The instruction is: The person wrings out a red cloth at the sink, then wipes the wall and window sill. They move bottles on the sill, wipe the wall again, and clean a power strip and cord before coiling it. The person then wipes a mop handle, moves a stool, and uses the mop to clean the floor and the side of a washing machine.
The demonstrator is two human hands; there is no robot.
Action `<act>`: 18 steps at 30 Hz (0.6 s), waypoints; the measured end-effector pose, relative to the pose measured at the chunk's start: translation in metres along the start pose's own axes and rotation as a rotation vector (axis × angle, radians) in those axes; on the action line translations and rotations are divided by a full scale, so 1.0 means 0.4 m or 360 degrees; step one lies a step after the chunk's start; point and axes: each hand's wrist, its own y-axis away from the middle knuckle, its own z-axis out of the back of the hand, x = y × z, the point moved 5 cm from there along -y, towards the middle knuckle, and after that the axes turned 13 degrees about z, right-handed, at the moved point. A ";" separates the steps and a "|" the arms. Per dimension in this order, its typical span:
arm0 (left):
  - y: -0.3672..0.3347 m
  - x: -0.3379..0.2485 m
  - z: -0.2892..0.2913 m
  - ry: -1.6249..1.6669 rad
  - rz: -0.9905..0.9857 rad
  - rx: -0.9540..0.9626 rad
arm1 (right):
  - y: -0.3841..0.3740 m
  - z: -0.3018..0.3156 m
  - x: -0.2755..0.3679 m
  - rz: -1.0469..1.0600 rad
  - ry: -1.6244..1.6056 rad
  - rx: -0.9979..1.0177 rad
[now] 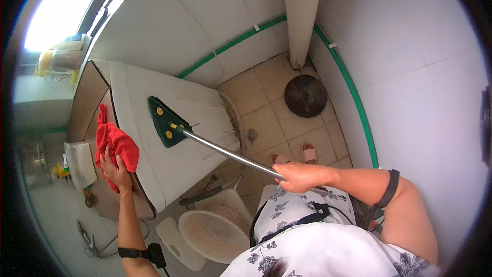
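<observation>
My left hand [117, 171] presses on a crumpled red cloth [123, 146], its fingers over the fabric. The cloth lies on the brown top [92, 88] of a white washing machine [171, 164]. In my right hand [300, 176] I grip the metal pole [230, 154] of a triangular mop. The mop's dark green head [166, 123], with yellow round fittings, rests against or hovers beside the machine's white side; I cannot tell which. The pole slants from the head down to my right fist, in front of my body.
A pale plastic basin [215, 233] stands near a white stool [177, 243] below the machine. A dark round lid [305, 96] lies on the tiled floor near a thick pipe [302, 15]. Jars [59, 61] sit on the window ledge. A grey hose [237, 118] runs beside the machine.
</observation>
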 end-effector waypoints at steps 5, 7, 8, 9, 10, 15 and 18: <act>0.000 -0.013 0.011 -0.0057 0.0034 -0.0006 | -0.194 0.044 -0.148 -0.0084 0.0129 -0.0234; -0.001 -0.021 0.013 -0.0035 -0.0002 0.0020 | -0.291 0.059 -0.236 -0.0203 0.0050 -0.0115; -0.002 -0.023 0.014 -0.0053 -0.0005 0.0034 | -0.338 0.062 -0.288 -0.0377 0.0048 0.0068; -0.001 -0.025 0.014 -0.0058 -0.0008 0.0056 | -0.377 0.066 -0.330 -0.0477 -0.0047 -0.0057; 0.000 -0.030 0.016 -0.0030 -0.0044 0.0061 | -0.419 0.069 -0.365 -0.0494 0.0047 -0.0023; 0.003 -0.036 0.021 -0.0018 -0.0001 0.0056 | -0.592 0.068 -0.499 -0.0692 0.0027 0.0024; 0.004 -0.037 0.021 -0.0054 -0.0001 0.0083 | -0.675 0.068 -0.551 -0.0837 0.0045 0.0043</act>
